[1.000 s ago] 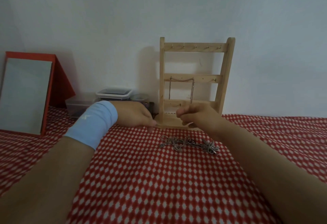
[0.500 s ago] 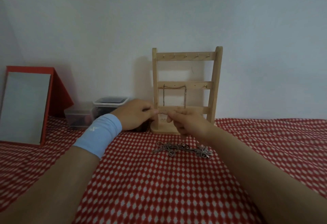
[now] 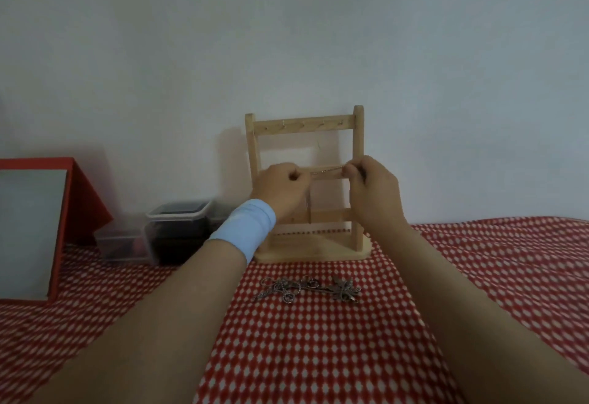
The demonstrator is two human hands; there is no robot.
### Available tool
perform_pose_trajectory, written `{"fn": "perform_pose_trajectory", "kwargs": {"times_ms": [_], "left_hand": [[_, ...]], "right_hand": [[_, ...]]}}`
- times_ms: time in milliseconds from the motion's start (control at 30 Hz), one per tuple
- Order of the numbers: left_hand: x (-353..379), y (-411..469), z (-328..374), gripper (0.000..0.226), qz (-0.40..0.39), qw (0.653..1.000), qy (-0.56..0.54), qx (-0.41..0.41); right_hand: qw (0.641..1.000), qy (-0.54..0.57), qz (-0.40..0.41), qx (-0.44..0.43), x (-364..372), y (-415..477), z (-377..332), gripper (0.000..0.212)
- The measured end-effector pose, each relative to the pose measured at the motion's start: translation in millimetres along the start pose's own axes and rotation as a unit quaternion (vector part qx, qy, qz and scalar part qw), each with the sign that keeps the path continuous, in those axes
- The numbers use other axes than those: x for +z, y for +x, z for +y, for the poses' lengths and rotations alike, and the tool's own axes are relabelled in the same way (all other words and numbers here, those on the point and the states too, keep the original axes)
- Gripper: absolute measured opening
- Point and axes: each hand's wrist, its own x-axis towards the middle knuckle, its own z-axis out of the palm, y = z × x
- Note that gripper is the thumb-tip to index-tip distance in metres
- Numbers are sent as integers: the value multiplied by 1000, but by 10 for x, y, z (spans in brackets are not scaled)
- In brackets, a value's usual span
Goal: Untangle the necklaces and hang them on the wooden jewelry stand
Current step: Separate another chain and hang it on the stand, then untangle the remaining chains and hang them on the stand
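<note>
Between left hand [image 3: 280, 188] and right hand [image 3: 374, 190], fingers [image 3: 353, 170] pinching its ends, a thin metal chain [image 3: 326, 169] spans the middle rail of the wooden stand [image 3: 358, 135]; below, silvery necklaces [image 3: 307, 288] lie tangled on checked cloth [image 3: 318, 355].

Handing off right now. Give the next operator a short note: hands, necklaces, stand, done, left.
Left hand: pinches one end of a thin chain.
Right hand: pinches the other end.
The chain is stretched level in front of the wooden stand's middle bar, not visibly hooked yet.
A strand hangs by the left hand; whether it belongs to this chain is unclear.
Tangled necklaces lie on the checked cloth before the stand.
Done: this chain is free of the tangle.
Left: hook this chain, then untangle and hang the rest.
</note>
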Motion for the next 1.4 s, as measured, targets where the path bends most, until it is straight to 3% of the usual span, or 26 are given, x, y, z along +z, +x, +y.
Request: {"fn": "perform_pose_trajectory", "kwargs": {"times_ms": [167,433,600,667,767,867,1000,1200,1300,1400], "left_hand": [[257,140,185,29,95,989,117,-8],[445,94,151,42,113,970,217,8],[517,-36,-13,41,92,971,221,-18],[551,-101,-75,37,76,972,221,-7],[614,-194,-115,24,20,990,140,19],[636,-210,-139,17,-12,997,80,10],[626,-231,-172,23,-84,996,5,-33],[512,-320,-211,30,-116,989,91,-18],[308,-341,-272,40,-160,975,153,-24],[80,-402,-383,35,-189,966,173,-21]], "right_hand": [[996,-30,69,50,-72,82,103,21],[992,-60,56,91,-65,104,216,50],[990,-125,12,67,-4,-25,260,46],[989,-139,-35,37,-18,-66,310,45],[974,-143,-176,3,-66,-72,350,40],[950,-119,-285,47,-99,-52,312,34],[920,-135,-357,90,-104,-31,259,28],[852,-200,-462,141,-121,-11,144,25],[819,-241,-492,172,-222,26,-88,37],[804,-255,-521,129,-204,1,-283,35]]}}
